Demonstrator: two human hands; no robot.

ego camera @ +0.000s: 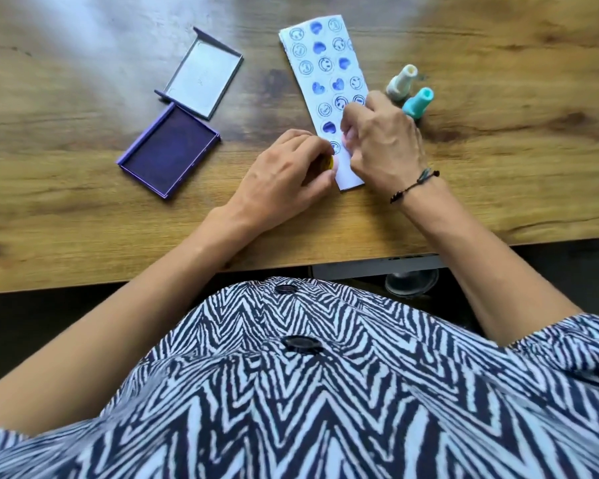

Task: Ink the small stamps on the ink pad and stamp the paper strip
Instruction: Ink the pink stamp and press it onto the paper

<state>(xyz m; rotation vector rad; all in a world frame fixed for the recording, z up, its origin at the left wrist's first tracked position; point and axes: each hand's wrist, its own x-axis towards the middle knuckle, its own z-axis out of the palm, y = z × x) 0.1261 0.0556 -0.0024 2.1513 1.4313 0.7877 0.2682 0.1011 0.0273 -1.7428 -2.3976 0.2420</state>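
Observation:
A white paper strip (325, 74) lies on the wooden table, covered with blue hearts and smiley prints. My left hand (287, 171) is closed around a small yellow stamp (329, 163) at the strip's lower left edge. My right hand (381, 140) rests on the strip's lower right part with its fingers curled; whether it holds anything is hidden. A cream stamp (401, 83) and a teal stamp (418, 102) stand just right of the strip, behind my right hand. The open purple ink pad (168, 150) lies to the left.
The ink pad's grey lid (203, 77) lies open behind the pad. The table's front edge (118, 281) runs close to my body. A black cord bracelet sits on my right wrist.

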